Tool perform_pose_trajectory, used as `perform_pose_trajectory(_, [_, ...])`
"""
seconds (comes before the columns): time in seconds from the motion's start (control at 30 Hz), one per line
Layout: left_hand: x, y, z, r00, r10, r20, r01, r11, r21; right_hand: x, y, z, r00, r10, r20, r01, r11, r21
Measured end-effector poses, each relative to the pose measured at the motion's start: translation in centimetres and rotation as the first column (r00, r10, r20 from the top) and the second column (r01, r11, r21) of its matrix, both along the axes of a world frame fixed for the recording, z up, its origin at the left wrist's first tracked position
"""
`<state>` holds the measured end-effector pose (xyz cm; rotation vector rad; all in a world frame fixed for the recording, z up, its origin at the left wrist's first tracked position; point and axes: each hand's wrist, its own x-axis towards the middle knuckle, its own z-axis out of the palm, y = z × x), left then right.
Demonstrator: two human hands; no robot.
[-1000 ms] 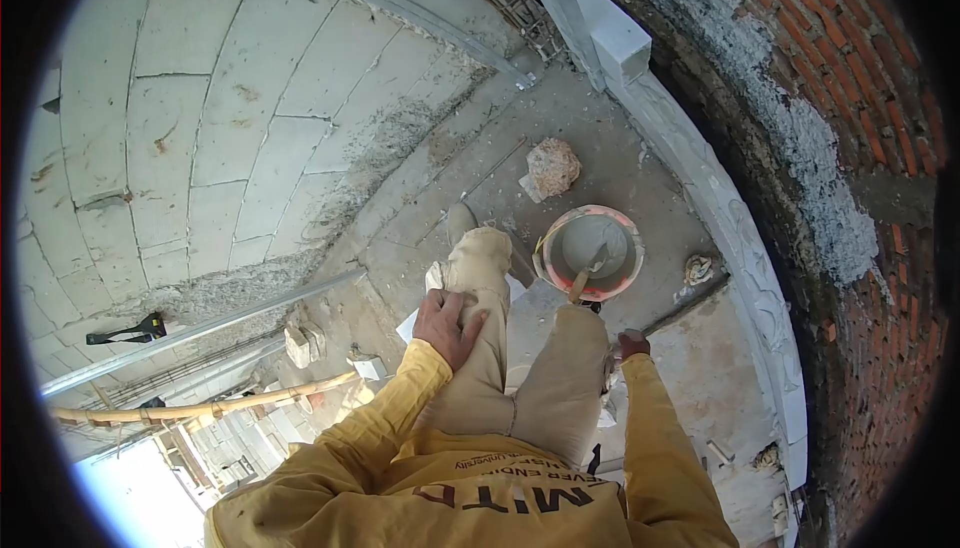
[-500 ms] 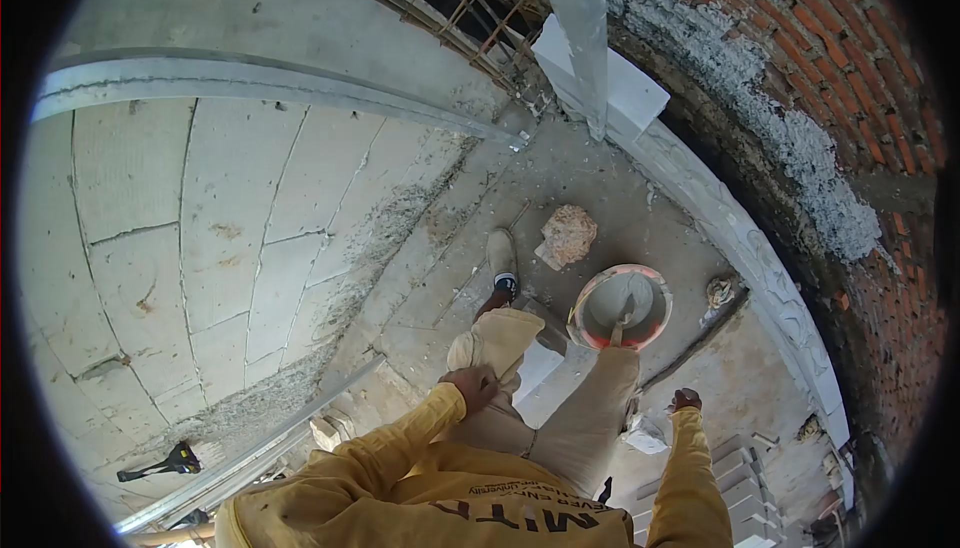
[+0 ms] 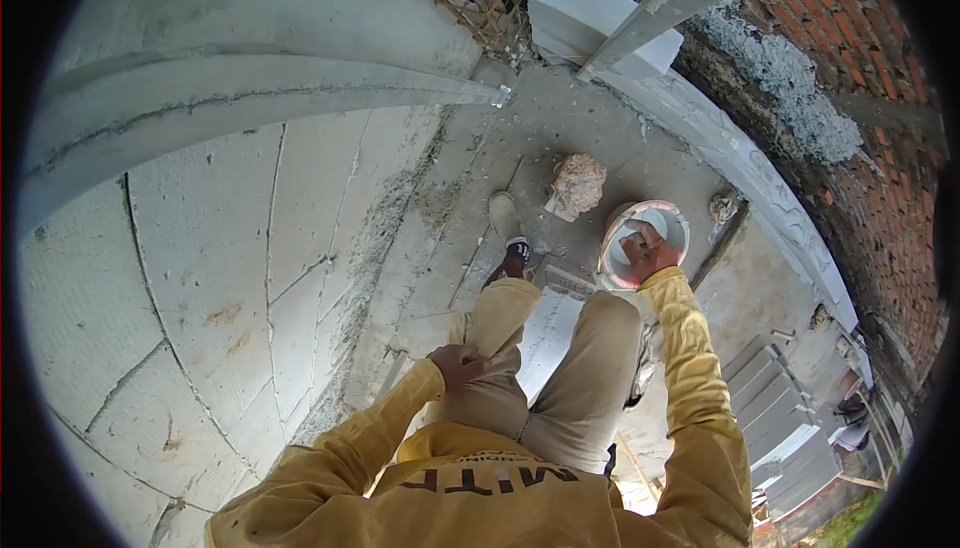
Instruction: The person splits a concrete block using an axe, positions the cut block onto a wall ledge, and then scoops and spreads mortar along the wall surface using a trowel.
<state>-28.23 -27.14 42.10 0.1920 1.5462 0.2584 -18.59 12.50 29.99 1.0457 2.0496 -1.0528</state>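
My left hand (image 3: 458, 366) rests on the beige trousers at my left thigh, its fingers curled against the cloth. Over the round bucket (image 3: 612, 278), with its reddish and white rim, my right hand (image 3: 650, 254) reaches in from the near side. Its fingers are bent; the trowel handle seen there before is hidden, so what they hold cannot be made out. Grey-white mix (image 3: 660, 218) shows inside the bucket. Just left of the bucket lies a crumpled, pinkish-brown lump (image 3: 578, 186) on the concrete floor.
A pale block wall (image 3: 220, 248) stands at the left, with metal bars (image 3: 400, 83) crossing in front. White blocks (image 3: 590, 13) and a carved ledge (image 3: 740, 148) run along the right, below a brick wall (image 3: 850, 38). Stacked grey panels (image 3: 780, 418) lie at the lower right.
My right hand has moved from beside my right knee up and forward to the bucket. My left hand stays on my thigh. The view has shifted, bringing the stacked panels further in.
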Motion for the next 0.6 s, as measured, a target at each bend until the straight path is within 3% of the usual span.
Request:
perform_pose_trajectory(0.17, [-0.2,-0.9,-0.3,0.998,-0.050,-0.048,0.052,0.998,0.036,2.9,3.1,-4.7,0.997,0.066,0.051,-0.070,0.995,0.069])
perform_pose_trajectory(0.23, [-0.7,-1.2,-0.1,0.999,-0.045,-0.030,0.047,0.997,0.063,3.2,3.2,-3.7,0.993,0.092,0.072,-0.096,0.994,0.047])
perform_pose_trajectory(0.33, [-1.9,0.4,1.0,0.994,-0.105,-0.004,0.105,0.994,0.000,3.2,3.0,-2.1,0.879,0.466,0.100,-0.473,0.879,0.056])
perform_pose_trajectory(0.37, [-2.1,0.9,1.0,0.994,-0.106,-0.015,0.106,0.994,0.000,5.4,2.9,-4.1,0.813,0.582,-0.020,-0.570,0.803,0.172])
perform_pose_trajectory(0.43, [-2.3,1.9,1.0,0.993,-0.104,-0.052,0.103,0.995,-0.011,2.6,1.8,-3.0,0.936,0.318,0.153,-0.331,0.941,0.070])
perform_pose_trajectory(0.5, [-2.4,3.0,0.4,0.994,-0.113,-0.010,0.113,0.994,-0.016,0.8,1.6,-3.1,0.986,0.032,0.163,-0.016,0.995,-0.103])
perform_pose_trajectory(0.53, [-2.7,3.9,-0.1,0.993,-0.119,0.012,0.119,0.993,-0.019,-0.2,1.9,-3.2,0.974,-0.133,0.183,0.172,0.961,-0.215])
perform_pose_trajectory(0.6, [-3.4,5.8,-1.1,0.991,-0.130,0.025,0.130,0.991,-0.025,-2.3,2.3,-4.0,0.941,-0.276,0.198,0.329,0.886,-0.326])
